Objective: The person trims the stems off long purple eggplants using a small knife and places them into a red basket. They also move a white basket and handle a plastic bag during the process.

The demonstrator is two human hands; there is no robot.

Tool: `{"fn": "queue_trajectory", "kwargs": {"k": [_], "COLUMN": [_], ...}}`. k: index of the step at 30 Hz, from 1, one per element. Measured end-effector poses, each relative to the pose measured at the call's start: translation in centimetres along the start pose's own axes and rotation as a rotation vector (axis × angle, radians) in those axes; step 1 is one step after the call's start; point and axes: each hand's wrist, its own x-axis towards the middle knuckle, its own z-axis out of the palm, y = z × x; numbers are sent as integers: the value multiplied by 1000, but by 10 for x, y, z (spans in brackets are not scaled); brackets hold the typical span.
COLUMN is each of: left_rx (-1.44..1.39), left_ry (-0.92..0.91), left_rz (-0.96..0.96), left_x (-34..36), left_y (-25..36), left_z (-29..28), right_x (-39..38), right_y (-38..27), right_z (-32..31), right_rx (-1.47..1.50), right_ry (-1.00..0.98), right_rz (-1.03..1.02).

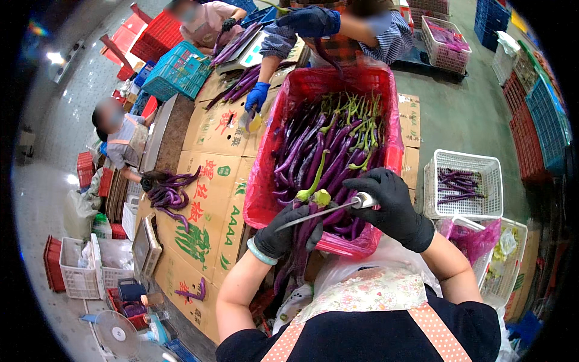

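Two black-gloved hands work together — the left hand (288, 232) clamps a long purple eggplant (309, 224) steady at the red crate (263, 181)'s near rim, the right hand (392, 202) fisted around a knife (325, 212) at its stem.

A produce packing shed: a red crate (289, 108) heaped with long purple eggplants (325, 151), flattened cardboard boxes (211, 199) covering the table, stacked plastic crates (543, 120) far right, weighing scales (146, 247) on the left.
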Motion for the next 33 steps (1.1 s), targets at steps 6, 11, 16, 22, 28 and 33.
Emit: {"fn": "queue_trajectory", "kwargs": {"k": [6, 11, 16, 22, 28, 33], "left_rx": [61, 56, 51, 128, -5, -41], "left_ry": [57, 3, 37, 71, -131, 62], "left_rz": [-79, -101, -94, -50, -146, -232], "left_x": [2, 2, 3, 10, 4, 10], "left_y": [10, 9, 3, -19, -3, -3], "left_z": [23, 30, 30, 12, 20, 26], "right_x": [1, 4, 0, -6, -13, -13], "right_y": [8, 10, 7, 11, 51, 36], "right_z": [16, 25, 28, 30, 37, 36], "right_rx": [-56, -142, -105, -178, -112, 72], "right_ry": [96, 128, 149, 116, 86, 60], "right_rz": [-85, -123, -99, -129, -36, -12]}}
